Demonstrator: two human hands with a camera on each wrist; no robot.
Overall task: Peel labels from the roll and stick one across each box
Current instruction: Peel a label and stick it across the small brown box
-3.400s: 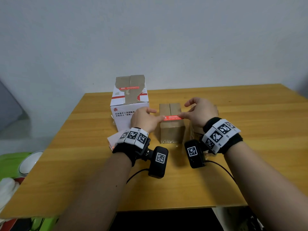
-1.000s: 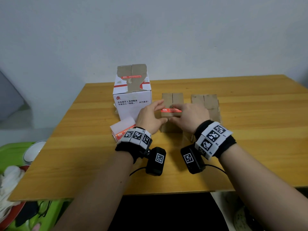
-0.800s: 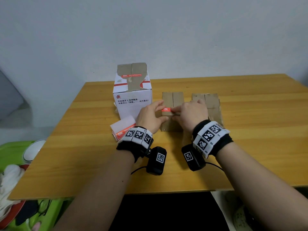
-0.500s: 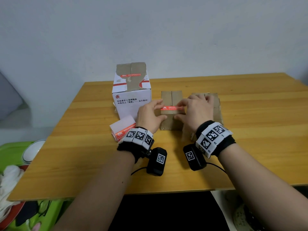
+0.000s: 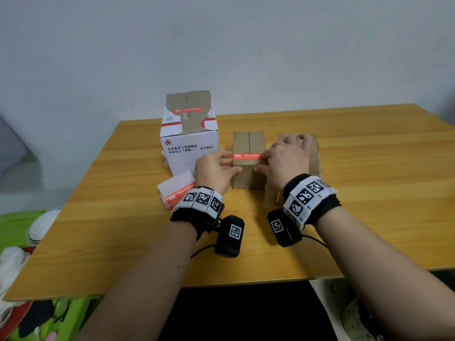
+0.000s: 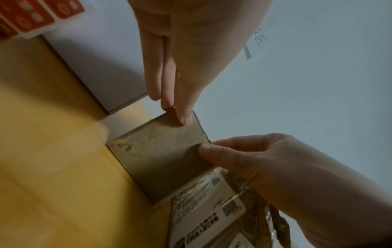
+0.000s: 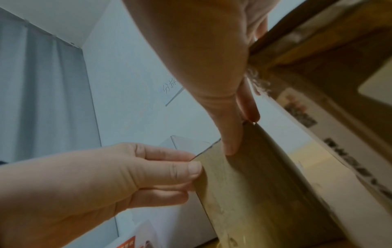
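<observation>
Left hand [image 5: 213, 171]: fingers [image 6: 167, 94] straight and pressed together, tips on the top left edge of the middle box [image 5: 248, 175], at the left end of the red label [image 5: 248, 156]; the thumb lies flat against the box's front face. Right hand [image 5: 285, 163]: fingers extended over the top right of the same box, covering the label's right end, thumb [image 6: 212, 151] set on the front face near its right edge. Neither hand curls round anything.

The label is a narrow red strip with white print, lying flat across the box's top near the front edge, crossing the centre seam of the two flaps. The box is plain brown cardboard, matte and slightly scuffed, squared in shape.

Just to its right stands a second brown box [image 5: 312, 153], partly hidden by the right hand, with a white printed shipping slip on its front. To the left stands a taller white box [image 5: 189, 148] with red bands, torn brown flaps and its own red strip on top. The label roll [image 5: 176, 190], on pale glossy backing, lies on the counter [image 5: 369, 193] by the left wrist. The counter is yellow wood-grain laminate.
</observation>
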